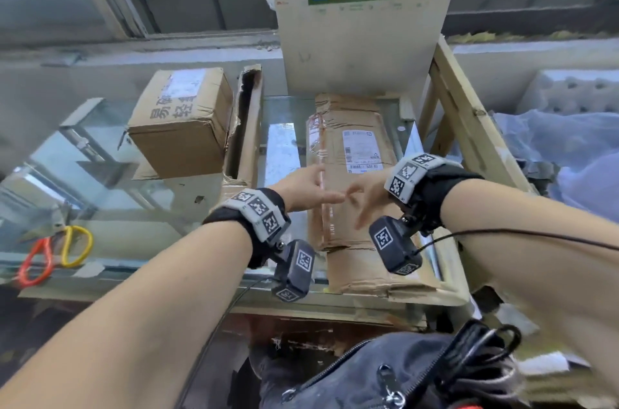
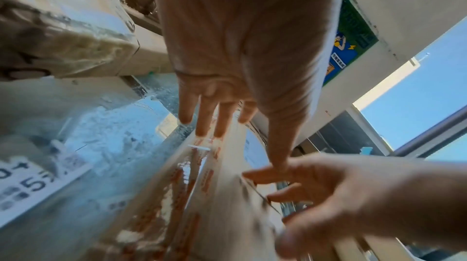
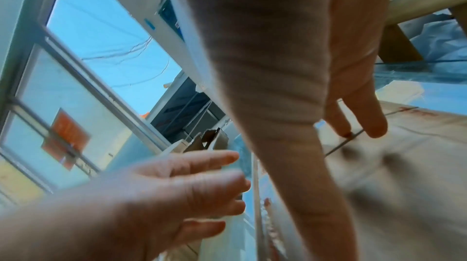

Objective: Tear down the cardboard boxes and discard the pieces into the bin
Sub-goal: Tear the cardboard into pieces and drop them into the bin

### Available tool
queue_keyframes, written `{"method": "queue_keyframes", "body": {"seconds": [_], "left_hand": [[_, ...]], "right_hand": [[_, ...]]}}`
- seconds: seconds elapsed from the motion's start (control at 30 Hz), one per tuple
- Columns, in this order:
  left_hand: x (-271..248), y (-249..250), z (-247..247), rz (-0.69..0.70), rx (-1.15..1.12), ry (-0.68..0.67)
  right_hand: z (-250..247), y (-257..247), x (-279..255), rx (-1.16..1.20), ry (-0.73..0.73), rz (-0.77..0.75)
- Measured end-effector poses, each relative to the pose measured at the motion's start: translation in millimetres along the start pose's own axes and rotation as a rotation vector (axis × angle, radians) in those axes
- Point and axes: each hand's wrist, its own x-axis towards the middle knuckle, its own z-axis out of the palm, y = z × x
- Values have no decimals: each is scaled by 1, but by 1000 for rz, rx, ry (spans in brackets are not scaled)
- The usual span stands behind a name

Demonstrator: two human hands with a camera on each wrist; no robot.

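A flattened cardboard box with a white shipping label and a taped seam lies on the glass table. My left hand is over its left edge, fingers straight and spread, holding nothing. My right hand hovers just to the right of it over the same box, also spread and holding nothing. In the left wrist view the left hand reaches toward the red-printed tape on the box, with the right hand beside it. The right wrist view shows the right hand, the left hand and the box.
An intact sealed box stands at the back left, with a torn open box leaning beside it. Scissors with red and yellow handles lie at the left edge. A white pillar rises behind, a wooden frame stands right, and a black bag sits below.
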Motion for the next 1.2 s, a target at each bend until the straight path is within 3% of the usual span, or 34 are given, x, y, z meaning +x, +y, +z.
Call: {"method": "queue_keyframes", "body": {"seconds": [0.1, 0.17, 0.23, 0.37, 0.5, 0.6, 0.67, 0.83, 0.97, 1.07, 1.2], "left_hand": [[-4, -20, -5, -45, 202, 325], [-5, -39, -16, -161, 353, 544], [-6, -55, -26, -308, 367, 660], [-3, -87, -38, -569, 65, 526], [6, -101, -46, -511, -207, 418], [3, -92, -56, -440, -734, 303], [-4, -84, -62, -391, -941, 166], [-8, -95, -69, -293, -1119, -18], [-15, -92, -68, -247, -1204, -77], [-18, -86, -65, -215, -1269, -61], [-23, -81, -60, -211, -1278, 30]], "right_hand": [[-13, 2, 6, 156, 114, -1], [-22, 3, 8, 195, 196, 0], [-29, 4, 9, 240, 250, -6], [-37, -2, 9, 281, 279, -17], [-41, -10, 13, 302, 263, -14], [-51, -19, 15, 390, 256, -12], [-58, -27, 21, 547, 257, -33], [-59, -56, 34, 1002, 246, -59], [-54, -80, 36, 1171, 108, -92], [-52, -92, 32, 1284, 56, -164], [-48, -92, 31, 1491, 111, -178]]}}
